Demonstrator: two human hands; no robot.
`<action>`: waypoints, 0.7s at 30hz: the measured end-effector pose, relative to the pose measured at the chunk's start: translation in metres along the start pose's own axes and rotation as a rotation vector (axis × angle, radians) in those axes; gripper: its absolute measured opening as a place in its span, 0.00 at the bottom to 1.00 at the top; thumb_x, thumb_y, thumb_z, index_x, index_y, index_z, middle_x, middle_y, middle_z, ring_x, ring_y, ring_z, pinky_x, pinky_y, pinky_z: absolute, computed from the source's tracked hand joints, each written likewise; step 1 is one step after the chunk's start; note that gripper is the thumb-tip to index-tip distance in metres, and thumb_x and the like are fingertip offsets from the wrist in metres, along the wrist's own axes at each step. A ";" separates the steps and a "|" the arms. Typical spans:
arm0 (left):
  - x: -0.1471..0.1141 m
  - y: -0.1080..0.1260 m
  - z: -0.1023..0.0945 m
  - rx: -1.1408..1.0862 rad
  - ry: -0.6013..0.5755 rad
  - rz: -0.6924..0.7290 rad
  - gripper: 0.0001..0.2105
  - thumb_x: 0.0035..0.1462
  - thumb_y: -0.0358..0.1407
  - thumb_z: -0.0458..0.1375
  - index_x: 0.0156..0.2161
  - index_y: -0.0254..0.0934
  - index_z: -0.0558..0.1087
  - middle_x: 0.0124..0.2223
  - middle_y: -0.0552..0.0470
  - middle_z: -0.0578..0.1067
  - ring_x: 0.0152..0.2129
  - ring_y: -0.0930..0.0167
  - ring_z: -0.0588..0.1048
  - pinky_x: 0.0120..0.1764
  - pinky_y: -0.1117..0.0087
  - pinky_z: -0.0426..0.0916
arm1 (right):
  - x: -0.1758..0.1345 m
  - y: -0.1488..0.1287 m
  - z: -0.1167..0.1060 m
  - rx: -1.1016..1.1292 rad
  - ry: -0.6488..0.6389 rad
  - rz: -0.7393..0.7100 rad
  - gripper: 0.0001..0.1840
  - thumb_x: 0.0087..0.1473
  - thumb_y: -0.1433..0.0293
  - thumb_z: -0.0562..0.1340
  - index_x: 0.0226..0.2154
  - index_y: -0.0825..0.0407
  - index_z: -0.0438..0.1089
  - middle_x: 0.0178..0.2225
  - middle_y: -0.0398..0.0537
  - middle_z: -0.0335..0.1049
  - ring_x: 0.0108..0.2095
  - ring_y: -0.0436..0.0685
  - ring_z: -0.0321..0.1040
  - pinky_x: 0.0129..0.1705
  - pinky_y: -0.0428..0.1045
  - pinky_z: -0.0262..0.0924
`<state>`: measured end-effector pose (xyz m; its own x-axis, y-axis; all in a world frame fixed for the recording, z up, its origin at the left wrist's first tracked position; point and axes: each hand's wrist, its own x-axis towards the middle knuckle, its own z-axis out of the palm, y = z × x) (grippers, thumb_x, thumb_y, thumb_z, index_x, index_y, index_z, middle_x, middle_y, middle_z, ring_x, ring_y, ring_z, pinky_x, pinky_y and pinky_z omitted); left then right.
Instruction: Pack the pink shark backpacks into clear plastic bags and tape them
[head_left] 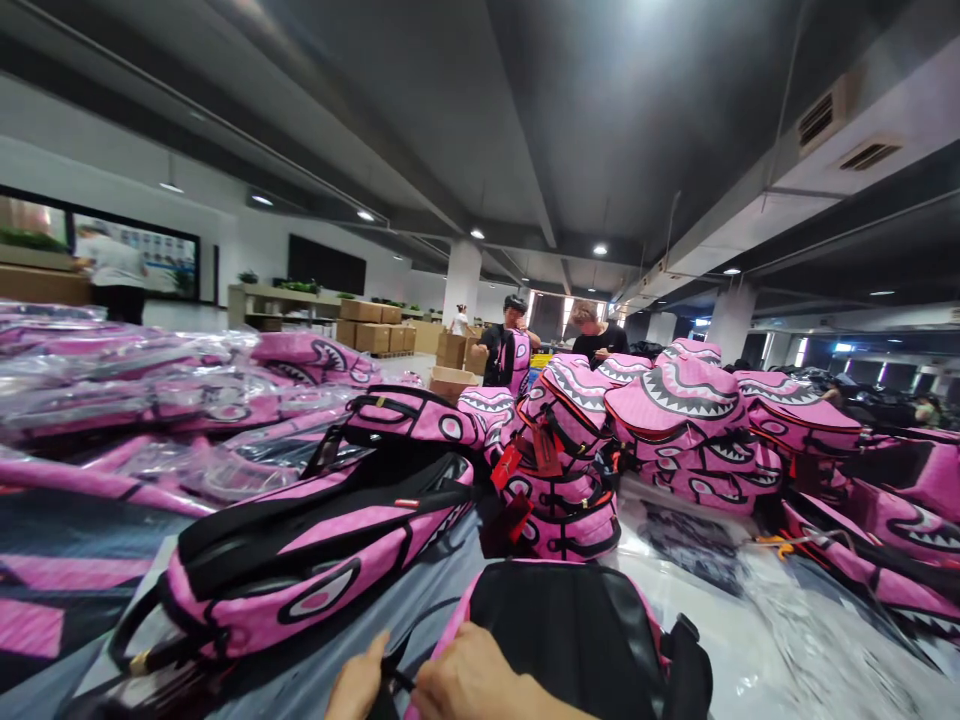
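A pink backpack (562, 625) lies in front of me with its black back panel up, cut off by the lower edge of the view. My right hand (476, 675) is closed at its left edge, fingers curled on the pink side and a black strap. Just left of it, my left hand (358, 680) is partly cut off by the frame. Its fingers are bent beside the black strap (397, 668) and seem to pinch it; the grip itself is partly hidden. To the left, another pink and black backpack (315, 560) with an eye print lies on its side.
Pink shark-mouth backpacks (566, 455) with red tags are stacked ahead, and more (675, 400) stand behind on the right. Plastic-wrapped backpacks (150, 400) pile up at left. Clear plastic bags (795, 610) lie at right. Two co-workers (514, 340) stand beyond, near cardboard boxes (367, 335).
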<state>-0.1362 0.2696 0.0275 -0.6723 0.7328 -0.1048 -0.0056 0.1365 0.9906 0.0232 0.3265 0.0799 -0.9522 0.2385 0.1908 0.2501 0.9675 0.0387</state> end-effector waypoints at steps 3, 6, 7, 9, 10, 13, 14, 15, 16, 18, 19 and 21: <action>-0.012 0.026 -0.009 -0.147 0.004 -0.060 0.30 0.36 0.71 0.55 0.17 0.45 0.66 0.13 0.51 0.66 0.12 0.62 0.69 0.21 0.58 0.68 | 0.000 0.008 -0.015 0.317 0.097 0.160 0.13 0.62 0.63 0.58 0.32 0.50 0.75 0.21 0.41 0.68 0.23 0.53 0.66 0.29 0.46 0.58; -0.038 0.086 -0.019 -0.359 -0.095 -0.018 0.28 0.34 0.63 0.67 0.30 0.40 0.74 0.24 0.52 0.74 0.21 0.65 0.75 0.28 0.64 0.73 | 0.010 0.013 -0.051 0.697 0.146 0.338 0.27 0.63 0.73 0.57 0.63 0.49 0.61 0.22 0.36 0.66 0.22 0.50 0.64 0.27 0.42 0.58; -0.048 0.109 -0.021 -0.380 -0.163 -0.004 0.30 0.31 0.61 0.70 0.32 0.39 0.75 0.26 0.51 0.76 0.22 0.65 0.76 0.27 0.64 0.72 | 0.015 0.014 -0.065 0.753 0.132 0.369 0.35 0.60 0.76 0.60 0.68 0.49 0.54 0.22 0.34 0.65 0.22 0.49 0.64 0.27 0.42 0.58; -0.068 0.150 -0.019 -0.278 -0.246 0.192 0.32 0.30 0.61 0.71 0.34 0.37 0.76 0.27 0.51 0.76 0.23 0.64 0.75 0.28 0.64 0.73 | 0.024 0.018 -0.090 0.747 0.131 0.380 0.34 0.57 0.79 0.62 0.64 0.50 0.60 0.24 0.35 0.67 0.23 0.49 0.66 0.28 0.42 0.60; -0.076 0.165 -0.017 -0.259 -0.240 0.235 0.31 0.30 0.60 0.72 0.33 0.37 0.76 0.28 0.52 0.76 0.25 0.66 0.75 0.30 0.66 0.72 | 0.026 0.021 -0.101 0.727 0.151 0.387 0.26 0.58 0.79 0.60 0.58 0.51 0.67 0.26 0.37 0.69 0.26 0.50 0.69 0.31 0.42 0.62; -0.095 0.186 -0.006 -0.199 -0.189 0.320 0.30 0.30 0.58 0.73 0.33 0.37 0.77 0.33 0.53 0.77 0.33 0.67 0.75 0.35 0.71 0.70 | 0.014 0.033 -0.122 0.660 0.243 0.443 0.13 0.60 0.77 0.59 0.44 0.52 0.75 0.38 0.46 0.72 0.42 0.55 0.71 0.43 0.48 0.65; -0.099 0.187 -0.002 -0.189 -0.183 0.331 0.30 0.30 0.58 0.73 0.34 0.37 0.78 0.34 0.52 0.77 0.35 0.67 0.75 0.36 0.72 0.70 | 0.004 0.036 -0.125 0.638 0.257 0.453 0.10 0.59 0.76 0.61 0.42 0.51 0.75 0.42 0.48 0.72 0.47 0.58 0.69 0.47 0.50 0.64; -0.103 0.187 0.002 -0.181 -0.189 0.337 0.31 0.31 0.59 0.72 0.35 0.37 0.78 0.35 0.52 0.78 0.36 0.67 0.75 0.37 0.72 0.70 | -0.009 0.036 -0.126 0.622 0.254 0.448 0.09 0.55 0.76 0.65 0.40 0.51 0.75 0.45 0.49 0.71 0.51 0.60 0.67 0.51 0.52 0.63; -0.105 0.186 0.006 -0.175 -0.206 0.336 0.32 0.31 0.61 0.71 0.36 0.37 0.77 0.35 0.52 0.78 0.35 0.66 0.75 0.37 0.71 0.70 | -0.024 0.033 -0.125 0.614 0.238 0.435 0.11 0.51 0.76 0.68 0.39 0.51 0.75 0.46 0.49 0.71 0.52 0.61 0.66 0.52 0.52 0.62; -0.107 0.187 0.016 -0.153 -0.265 0.325 0.34 0.33 0.64 0.69 0.36 0.37 0.77 0.33 0.52 0.78 0.32 0.66 0.75 0.35 0.69 0.71 | -0.057 0.016 -0.116 0.629 0.174 0.397 0.14 0.48 0.77 0.70 0.39 0.51 0.74 0.43 0.45 0.73 0.48 0.58 0.68 0.50 0.50 0.63; -0.106 0.188 0.021 -0.135 -0.297 0.321 0.34 0.33 0.65 0.68 0.35 0.37 0.77 0.31 0.52 0.77 0.30 0.66 0.75 0.34 0.69 0.71 | -0.073 0.004 -0.110 0.672 0.151 0.379 0.15 0.50 0.77 0.68 0.42 0.51 0.73 0.41 0.43 0.74 0.44 0.56 0.70 0.48 0.48 0.65; -0.099 0.191 0.033 -0.087 -0.350 0.327 0.33 0.33 0.67 0.67 0.31 0.36 0.75 0.28 0.52 0.76 0.28 0.67 0.74 0.32 0.69 0.70 | -0.103 -0.024 -0.094 0.818 0.139 0.353 0.15 0.57 0.74 0.63 0.48 0.50 0.72 0.37 0.41 0.75 0.39 0.54 0.72 0.42 0.46 0.66</action>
<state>-0.0461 0.2453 0.2238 -0.3599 0.9103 0.2045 0.0923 -0.1834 0.9787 0.1314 0.2712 0.1516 -0.8007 0.5719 0.1784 0.2701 0.6104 -0.7447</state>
